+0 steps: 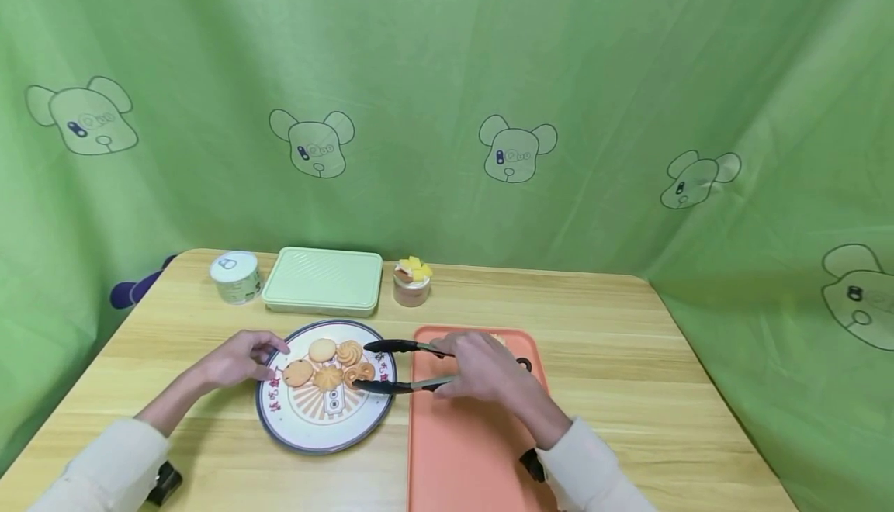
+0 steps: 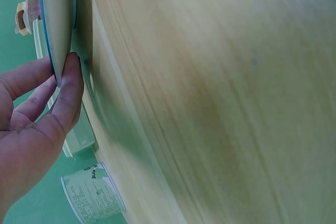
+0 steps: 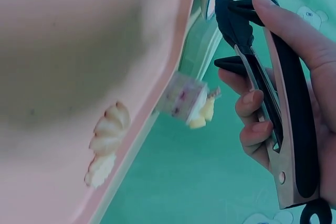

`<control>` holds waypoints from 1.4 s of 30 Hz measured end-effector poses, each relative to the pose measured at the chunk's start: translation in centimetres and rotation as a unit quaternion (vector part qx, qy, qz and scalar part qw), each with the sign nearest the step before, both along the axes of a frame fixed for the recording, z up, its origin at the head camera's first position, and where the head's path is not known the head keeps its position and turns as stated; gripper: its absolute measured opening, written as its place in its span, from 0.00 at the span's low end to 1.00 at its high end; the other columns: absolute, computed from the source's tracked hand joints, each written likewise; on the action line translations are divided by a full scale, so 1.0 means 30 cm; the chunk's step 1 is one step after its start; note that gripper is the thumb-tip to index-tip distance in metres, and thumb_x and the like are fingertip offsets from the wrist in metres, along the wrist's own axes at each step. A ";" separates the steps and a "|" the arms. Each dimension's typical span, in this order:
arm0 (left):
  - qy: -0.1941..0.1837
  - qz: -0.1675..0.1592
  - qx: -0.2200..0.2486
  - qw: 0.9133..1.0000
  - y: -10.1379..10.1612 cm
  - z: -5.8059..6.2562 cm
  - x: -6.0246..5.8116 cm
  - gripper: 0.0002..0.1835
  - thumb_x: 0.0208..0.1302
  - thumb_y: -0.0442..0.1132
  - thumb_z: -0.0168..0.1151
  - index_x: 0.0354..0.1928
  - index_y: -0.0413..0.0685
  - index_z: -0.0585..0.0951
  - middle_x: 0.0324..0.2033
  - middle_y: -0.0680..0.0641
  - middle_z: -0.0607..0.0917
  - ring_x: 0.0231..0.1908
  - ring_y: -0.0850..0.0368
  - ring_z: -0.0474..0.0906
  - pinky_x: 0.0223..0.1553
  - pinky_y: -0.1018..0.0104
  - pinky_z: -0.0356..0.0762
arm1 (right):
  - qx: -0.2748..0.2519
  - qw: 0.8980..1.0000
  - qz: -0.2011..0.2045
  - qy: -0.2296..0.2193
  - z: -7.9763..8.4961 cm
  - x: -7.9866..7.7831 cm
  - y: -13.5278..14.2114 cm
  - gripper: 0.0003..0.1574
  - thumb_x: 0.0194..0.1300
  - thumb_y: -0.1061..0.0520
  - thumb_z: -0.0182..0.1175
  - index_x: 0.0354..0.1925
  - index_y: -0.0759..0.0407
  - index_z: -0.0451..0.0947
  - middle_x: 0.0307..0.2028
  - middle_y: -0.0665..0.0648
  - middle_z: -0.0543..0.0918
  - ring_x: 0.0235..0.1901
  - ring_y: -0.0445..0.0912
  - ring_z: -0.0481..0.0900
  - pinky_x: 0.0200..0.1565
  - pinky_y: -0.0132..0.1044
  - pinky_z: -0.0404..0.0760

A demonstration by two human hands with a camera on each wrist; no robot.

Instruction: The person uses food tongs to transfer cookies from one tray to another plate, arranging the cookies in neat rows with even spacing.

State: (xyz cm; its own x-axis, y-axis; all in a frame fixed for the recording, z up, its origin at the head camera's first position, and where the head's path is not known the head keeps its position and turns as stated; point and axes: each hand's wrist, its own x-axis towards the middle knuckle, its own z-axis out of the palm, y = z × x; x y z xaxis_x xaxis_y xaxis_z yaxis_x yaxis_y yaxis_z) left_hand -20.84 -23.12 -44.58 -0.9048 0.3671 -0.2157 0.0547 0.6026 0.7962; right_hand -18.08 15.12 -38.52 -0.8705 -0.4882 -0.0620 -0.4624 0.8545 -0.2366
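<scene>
My left hand (image 1: pixel 237 360) pinches the left rim of a round white plate (image 1: pixel 317 428) with a blue edge; the left wrist view shows fingers on both faces of the rim. Several cookies sit on it, among them a swirled cookie (image 1: pixel 349 352), a flower-shaped cookie (image 1: pixel 328 377) and a pretzel-shaped cookie (image 1: pixel 366 372). In my right hand (image 1: pixel 482 368) I grip black-tipped metal tongs (image 3: pixel 281 114). Their arms stand apart over the plate's right side, the nearer tip overlapping the pretzel-shaped cookie in the head view; contact cannot be made out.
A coral tray (image 1: pixel 461 450) lies under my right hand, bearing a pale ridged piece (image 3: pixel 109 142) near its far edge. Behind the plate stand a can (image 1: pixel 237 283), a light green lidded box (image 1: pixel 323 279) and a dessert cup (image 1: pixel 411 287). A green curtain (image 1: pixel 433 46) hangs beyond.
</scene>
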 end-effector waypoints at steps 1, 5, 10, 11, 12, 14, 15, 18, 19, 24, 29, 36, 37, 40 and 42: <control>0.000 -0.001 0.000 1.000 0.000 0.000 0.000 0.22 0.47 0.26 0.66 0.48 0.32 0.76 0.41 0.41 0.79 0.42 0.50 0.74 0.41 0.65 0.74 | -0.006 1.000 -0.003 0.000 0.002 0.000 0.009 0.42 0.42 0.42 0.75 0.57 0.51 0.77 0.49 0.52 0.84 0.43 0.44 0.81 0.42 0.40 0.79; 0.001 -0.002 0.001 1.000 0.002 0.002 0.002 0.22 0.47 0.26 0.66 0.48 0.32 0.76 0.40 0.41 0.79 0.42 0.50 0.74 0.41 0.65 0.75 | -0.030 1.000 -0.001 0.004 0.005 -0.003 0.049 0.42 0.40 0.42 0.75 0.55 0.52 0.78 0.46 0.52 0.85 0.38 0.44 0.80 0.37 0.39 0.78; 0.003 -0.001 -0.001 1.000 0.004 0.005 0.004 0.23 0.47 0.25 0.66 0.48 0.32 0.76 0.40 0.41 0.79 0.42 0.50 0.74 0.41 0.64 0.75 | -0.046 0.999 -0.016 0.008 -0.005 0.004 0.105 0.47 0.36 0.40 0.77 0.57 0.50 0.76 0.46 0.50 0.84 0.35 0.43 0.76 0.36 0.38 0.76; 0.003 -0.001 -0.001 1.000 0.004 0.006 0.004 0.23 0.47 0.25 0.66 0.49 0.32 0.76 0.40 0.41 0.79 0.42 0.50 0.74 0.41 0.64 0.75 | -0.048 0.999 -0.020 0.012 -0.009 0.006 0.117 0.50 0.36 0.39 0.77 0.59 0.49 0.75 0.49 0.51 0.83 0.39 0.44 0.78 0.39 0.40 0.78; 0.002 0.000 -0.002 1.000 0.005 0.006 0.004 0.23 0.47 0.25 0.66 0.49 0.32 0.76 0.40 0.41 0.79 0.42 0.50 0.74 0.41 0.64 0.74 | -0.049 0.998 -0.023 0.015 -0.012 0.008 0.128 0.52 0.35 0.38 0.77 0.60 0.49 0.74 0.51 0.52 0.82 0.44 0.45 0.79 0.43 0.42 0.79; 0.001 0.001 -0.003 1.000 0.005 0.007 0.003 0.23 0.47 0.25 0.67 0.49 0.32 0.76 0.40 0.41 0.79 0.42 0.50 0.74 0.41 0.64 0.74 | -0.055 0.998 -0.026 0.022 -0.016 0.011 0.155 0.56 0.35 0.37 0.77 0.63 0.48 0.71 0.57 0.53 0.79 0.54 0.49 0.78 0.51 0.46 0.78; 0.001 0.002 -0.004 1.000 0.005 0.006 0.003 0.23 0.46 0.25 0.66 0.49 0.32 0.76 0.40 0.41 0.79 0.42 0.50 0.74 0.41 0.64 0.75 | -0.057 0.998 -0.028 0.024 -0.018 0.013 0.168 0.57 0.35 0.37 0.77 0.64 0.49 0.69 0.58 0.54 0.78 0.58 0.51 0.75 0.54 0.47 0.76; -0.002 0.003 -0.004 1.000 0.006 0.004 0.001 0.23 0.46 0.25 0.66 0.49 0.32 0.76 0.40 0.41 0.79 0.42 0.50 0.74 0.41 0.64 0.74 | -0.065 0.997 -0.032 0.022 -0.020 0.019 0.211 0.58 0.36 0.37 0.76 0.65 0.50 0.68 0.60 0.56 0.76 0.59 0.53 0.74 0.56 0.50 0.75; -0.002 0.003 -0.005 1.000 0.005 0.003 0.001 0.23 0.46 0.25 0.66 0.49 0.32 0.76 0.40 0.41 0.79 0.42 0.50 0.73 0.41 0.64 0.74 | -0.067 0.997 -0.035 0.021 -0.020 0.021 0.226 0.58 0.37 0.37 0.76 0.65 0.51 0.68 0.60 0.57 0.76 0.59 0.54 0.74 0.56 0.50 0.74; -0.006 0.008 -0.007 1.000 0.006 0.002 0.000 0.23 0.46 0.26 0.66 0.49 0.33 0.76 0.40 0.42 0.79 0.42 0.51 0.73 0.40 0.66 0.74 | -0.065 0.996 -0.054 0.012 -0.022 0.031 0.294 0.57 0.38 0.40 0.76 0.66 0.53 0.67 0.60 0.58 0.76 0.59 0.56 0.73 0.56 0.52 0.74; -0.005 0.004 -0.002 1.000 0.005 0.006 0.003 0.23 0.47 0.25 0.66 0.49 0.32 0.76 0.40 0.41 0.78 0.41 0.51 0.73 0.39 0.66 0.74 | -0.049 0.996 -0.070 0.011 -0.031 0.039 0.349 0.58 0.37 0.41 0.77 0.65 0.56 0.67 0.56 0.61 0.78 0.55 0.57 0.76 0.52 0.52 0.77; -0.007 0.011 -0.008 1.000 0.008 0.006 0.002 0.23 0.46 0.25 0.66 0.49 0.33 0.76 0.39 0.42 0.78 0.40 0.52 0.71 0.38 0.68 0.74 | -0.037 0.995 -0.087 0.011 -0.048 0.047 0.399 0.60 0.34 0.42 0.78 0.62 0.67 0.68 0.49 0.59 0.82 0.50 0.56 0.79 0.50 0.50 0.78; -0.008 0.013 -0.009 1.000 0.009 0.005 0.002 0.23 0.46 0.25 0.66 0.49 0.33 0.76 0.39 0.42 0.78 0.40 0.52 0.71 0.38 0.68 0.73 | -0.037 0.995 -0.087 0.011 -0.050 0.048 0.406 0.61 0.34 0.42 0.78 0.62 0.68 0.68 0.49 0.59 0.82 0.51 0.56 0.79 0.51 0.50 0.78; -0.006 0.012 -0.011 1.000 0.009 0.004 0.001 0.22 0.46 0.25 0.66 0.48 0.33 0.77 0.39 0.42 0.78 0.40 0.52 0.71 0.38 0.68 0.74 | -0.039 0.995 -0.090 0.005 -0.056 0.049 0.423 0.61 0.35 0.41 0.78 0.62 0.69 0.67 0.51 0.61 0.82 0.53 0.58 0.77 0.53 0.52 0.77; -0.005 0.009 -0.012 1.000 0.008 0.004 0.001 0.22 0.47 0.26 0.66 0.48 0.33 0.77 0.39 0.42 0.78 0.40 0.52 0.72 0.38 0.68 0.74 | -0.037 0.995 -0.092 0.001 -0.058 0.050 0.434 0.60 0.36 0.41 0.77 0.62 0.68 0.68 0.52 0.62 0.81 0.54 0.59 0.76 0.53 0.53 0.76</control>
State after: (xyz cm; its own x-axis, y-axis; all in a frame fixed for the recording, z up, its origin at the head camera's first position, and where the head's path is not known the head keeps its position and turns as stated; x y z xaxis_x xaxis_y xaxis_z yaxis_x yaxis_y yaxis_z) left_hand -20.80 -22.87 -44.47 -0.9092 0.3452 -0.2328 0.0356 0.6216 0.7825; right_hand -16.59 28.14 -40.25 -0.9454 -0.3245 -0.0297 -0.3009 0.9045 -0.3022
